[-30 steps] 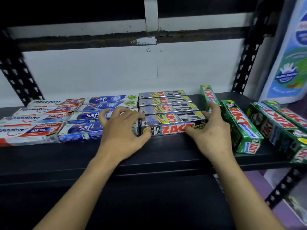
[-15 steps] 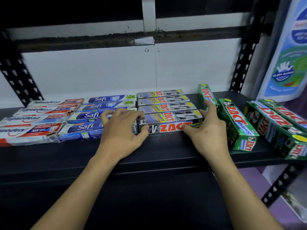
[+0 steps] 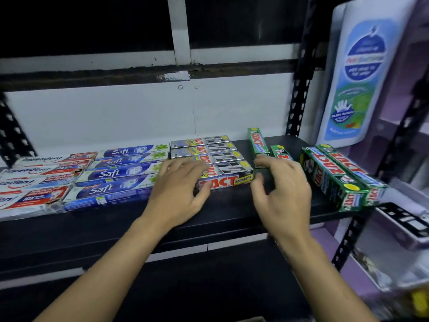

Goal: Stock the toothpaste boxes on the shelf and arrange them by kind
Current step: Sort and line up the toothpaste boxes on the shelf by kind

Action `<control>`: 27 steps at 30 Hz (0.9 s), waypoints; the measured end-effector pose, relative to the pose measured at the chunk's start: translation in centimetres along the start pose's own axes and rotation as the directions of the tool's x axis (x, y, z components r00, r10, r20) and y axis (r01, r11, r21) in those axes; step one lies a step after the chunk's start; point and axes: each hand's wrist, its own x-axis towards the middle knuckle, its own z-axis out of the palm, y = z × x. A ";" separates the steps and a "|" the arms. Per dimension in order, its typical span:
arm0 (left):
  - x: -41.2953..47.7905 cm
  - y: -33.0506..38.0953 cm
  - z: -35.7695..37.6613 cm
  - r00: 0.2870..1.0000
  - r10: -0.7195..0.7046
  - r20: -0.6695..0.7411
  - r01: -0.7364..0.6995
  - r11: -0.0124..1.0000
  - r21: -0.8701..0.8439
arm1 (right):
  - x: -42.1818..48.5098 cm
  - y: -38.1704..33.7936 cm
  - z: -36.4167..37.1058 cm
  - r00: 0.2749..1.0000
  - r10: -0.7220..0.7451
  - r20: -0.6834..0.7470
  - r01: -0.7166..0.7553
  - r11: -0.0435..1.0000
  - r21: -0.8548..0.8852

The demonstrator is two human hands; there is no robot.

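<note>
Here four Safi boxes [image 3: 120, 173], four grey boxes [image 3: 222, 156], four green boxes [image 3: 329, 180]; left hand [image 3: 178, 184], right hand [image 3: 283, 189] fingers loose

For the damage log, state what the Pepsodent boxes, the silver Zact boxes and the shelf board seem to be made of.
Pepsodent boxes: thin printed card, likely; the front corners are frayed and torn.
Silver Zact boxes: card with a metallic-looking glossy print; sharp folded edges, bright sheen.
Shelf board: probably painted metal, matte black; smooth with a thin front lip, though the dim light leaves it open.
</note>
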 end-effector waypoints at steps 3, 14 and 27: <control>1.8 3.3 1.2 1.000 0.010 0.011 -0.010 0.998 -0.054 | 0.3 2.0 -1.8 0.998 -0.005 0.057 0.015 0.985 -0.172; 3.0 5.0 3.7 0.976 -0.124 0.179 0.132 0.991 -0.037 | -0.3 5.8 -5.3 0.963 0.255 0.091 -0.242 0.961 -0.134; 2.9 5.2 3.2 0.974 -0.129 0.184 0.135 0.991 -0.016 | 0.2 5.2 -5.6 0.978 0.148 0.149 -0.017 0.762 -0.647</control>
